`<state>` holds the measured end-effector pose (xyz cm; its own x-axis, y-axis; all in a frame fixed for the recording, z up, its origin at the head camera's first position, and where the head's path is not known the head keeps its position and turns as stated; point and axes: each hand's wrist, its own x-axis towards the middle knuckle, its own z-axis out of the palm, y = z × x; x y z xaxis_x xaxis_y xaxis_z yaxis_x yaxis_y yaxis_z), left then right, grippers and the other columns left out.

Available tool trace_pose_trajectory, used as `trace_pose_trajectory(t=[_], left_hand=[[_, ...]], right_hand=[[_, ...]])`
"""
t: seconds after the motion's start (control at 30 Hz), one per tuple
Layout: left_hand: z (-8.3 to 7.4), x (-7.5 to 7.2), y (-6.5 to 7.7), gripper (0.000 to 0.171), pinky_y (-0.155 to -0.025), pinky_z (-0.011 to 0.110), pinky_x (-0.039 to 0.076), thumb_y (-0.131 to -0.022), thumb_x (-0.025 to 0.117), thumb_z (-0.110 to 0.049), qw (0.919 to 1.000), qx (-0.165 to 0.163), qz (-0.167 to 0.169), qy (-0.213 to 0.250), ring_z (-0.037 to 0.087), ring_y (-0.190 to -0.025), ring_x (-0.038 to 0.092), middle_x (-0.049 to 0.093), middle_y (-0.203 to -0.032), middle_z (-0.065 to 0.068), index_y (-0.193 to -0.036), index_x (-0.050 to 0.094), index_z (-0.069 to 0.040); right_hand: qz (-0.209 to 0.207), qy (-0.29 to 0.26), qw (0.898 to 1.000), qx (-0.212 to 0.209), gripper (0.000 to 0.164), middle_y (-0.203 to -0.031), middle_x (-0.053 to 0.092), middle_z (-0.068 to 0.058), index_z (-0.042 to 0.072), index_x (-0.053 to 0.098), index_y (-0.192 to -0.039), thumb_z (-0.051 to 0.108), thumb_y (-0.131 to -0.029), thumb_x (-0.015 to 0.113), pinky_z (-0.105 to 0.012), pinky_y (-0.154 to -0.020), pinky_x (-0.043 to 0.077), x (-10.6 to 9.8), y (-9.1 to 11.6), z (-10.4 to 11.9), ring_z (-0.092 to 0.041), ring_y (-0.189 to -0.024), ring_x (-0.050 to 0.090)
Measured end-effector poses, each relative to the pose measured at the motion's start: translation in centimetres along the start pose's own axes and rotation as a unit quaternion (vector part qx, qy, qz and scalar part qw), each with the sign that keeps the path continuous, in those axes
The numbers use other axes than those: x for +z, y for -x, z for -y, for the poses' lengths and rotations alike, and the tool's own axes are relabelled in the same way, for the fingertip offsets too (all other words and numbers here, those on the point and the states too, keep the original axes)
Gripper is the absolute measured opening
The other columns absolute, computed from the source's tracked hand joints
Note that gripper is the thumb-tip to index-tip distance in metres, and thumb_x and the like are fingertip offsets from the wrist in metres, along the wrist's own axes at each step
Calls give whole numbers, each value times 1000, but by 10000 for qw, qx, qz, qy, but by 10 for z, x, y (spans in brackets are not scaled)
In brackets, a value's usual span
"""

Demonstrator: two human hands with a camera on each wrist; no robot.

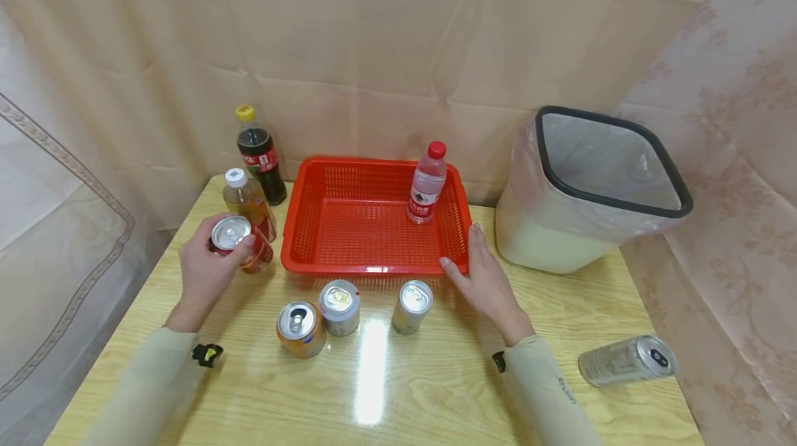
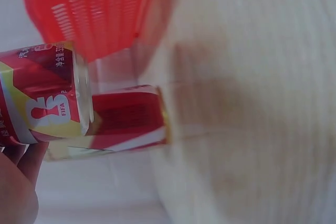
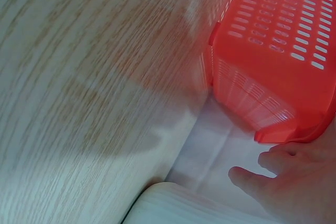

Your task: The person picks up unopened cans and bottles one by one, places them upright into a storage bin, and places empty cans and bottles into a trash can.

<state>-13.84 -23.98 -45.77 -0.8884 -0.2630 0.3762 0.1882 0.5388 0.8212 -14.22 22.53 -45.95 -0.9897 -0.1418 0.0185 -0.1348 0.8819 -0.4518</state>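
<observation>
In the head view my left hand (image 1: 208, 263) grips a red drink can (image 1: 232, 231) at the left of the table. The left wrist view has the same can (image 2: 44, 95) raised off the table, its base free. Behind it stands a red-and-yellow container (image 2: 128, 121), partly hidden. My right hand (image 1: 488, 287) touches the front right corner of a red plastic basket (image 1: 373, 270), fingers straight along its side and thumb at the front rim. A clear bottle with a red cap (image 1: 426, 187) stands inside the basket.
A tea-coloured bottle (image 1: 249, 204) and a cola bottle (image 1: 261, 162) stand left of the basket. Before it are an orange can (image 1: 301, 335), a silver can (image 1: 340, 311) and a pale can (image 1: 411, 311). A lined bin (image 1: 548, 238) stands right; another can (image 1: 623, 363) lies sideways.
</observation>
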Motion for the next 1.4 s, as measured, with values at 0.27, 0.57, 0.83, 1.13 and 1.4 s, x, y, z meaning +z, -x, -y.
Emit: trace_pose_trajectory(t=[0.27,0.57,0.83,1.13,1.4], left_hand=[[-24,-4,-1,48,-81,8,45,-87,78,-13,9980,444,-246,371,-5,-97,56,70,-115,0,-128,62,4],[-60,-1,-13,50,-82,11,49,-85,80,-13,9874,1042,-201,1174,4,-99,62,66,-115,-21,-130,65,3],[-100,13,-30,66,-91,14,48,-73,93,-2,9885,1116,531,874,20,-110,64,69,-122,11,-131,61,3],[-128,49,-51,53,-91,51,57,-83,88,-18,9836,1273,1189,476,32,-105,69,71,-114,16,-124,60,1],[-144,88,-70,50,-93,50,58,-91,81,-30,9802,940,1700,390,30,-109,69,70,-120,13,-128,59,-5]], right_hand=[[-14,-29,10000,33,102,-172,7,-18,2,4,-165,68,-100,47,-55,-123,23,0,0,1,-34,-158,12],[-27,-44,10000,64,102,-172,7,-18,2,4,-165,68,-100,48,-56,-123,23,1,0,0,-34,-158,12],[-14,-80,9999,75,103,-173,4,-17,2,4,-165,68,-99,48,-56,-123,23,1,1,1,-35,-158,11],[-10,-61,10000,46,102,-172,4,-18,1,3,-165,65,-100,49,-55,-124,22,1,0,1,-35,-158,11],[-8,-73,9999,74,103,-173,3,-16,1,5,-165,69,-99,47,-55,-124,22,1,1,1,-35,-158,11]])
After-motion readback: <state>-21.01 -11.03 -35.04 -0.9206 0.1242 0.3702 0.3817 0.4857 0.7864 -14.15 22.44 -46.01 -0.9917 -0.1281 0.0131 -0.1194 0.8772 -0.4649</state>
